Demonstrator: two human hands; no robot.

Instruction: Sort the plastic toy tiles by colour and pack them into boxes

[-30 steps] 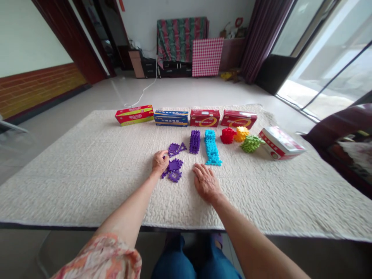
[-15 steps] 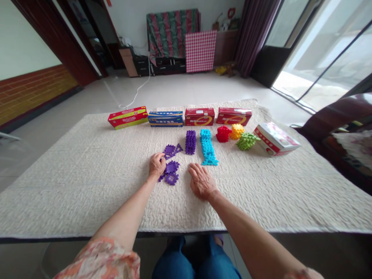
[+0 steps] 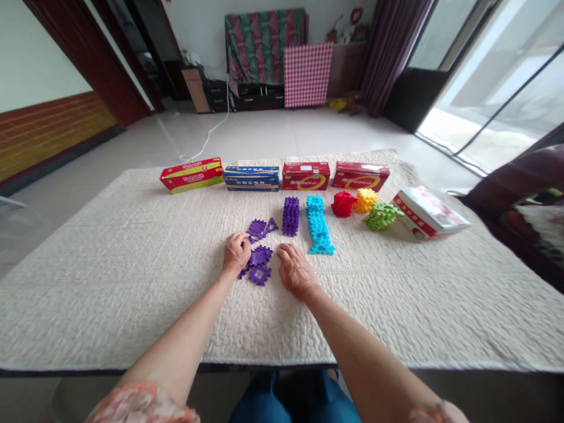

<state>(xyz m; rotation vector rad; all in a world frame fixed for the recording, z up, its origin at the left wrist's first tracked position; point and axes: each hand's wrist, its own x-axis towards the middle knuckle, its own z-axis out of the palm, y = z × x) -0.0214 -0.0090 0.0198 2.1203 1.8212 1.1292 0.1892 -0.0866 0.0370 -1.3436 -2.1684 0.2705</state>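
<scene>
Between the hands, on cream quilted cloth (image 3: 110,264) — loose purple pieces (image 3: 260,256). Left hand (image 3: 237,251) at their left edge, fingers curled; can't tell if it grips one. Right hand (image 3: 297,271) just right of them, palm down, open, fingers loosely bent. Ahead of right hand: purple stack (image 3: 291,216), light-blue row (image 3: 318,226); farther right — red cluster (image 3: 343,204), green cluster (image 3: 380,216).

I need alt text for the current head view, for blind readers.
Left hand at loose purple pieces on a quilted cover, right hand beside them. Beyond: a purple stack, a blue row, red, yellow and green clusters, five boxes.
</scene>
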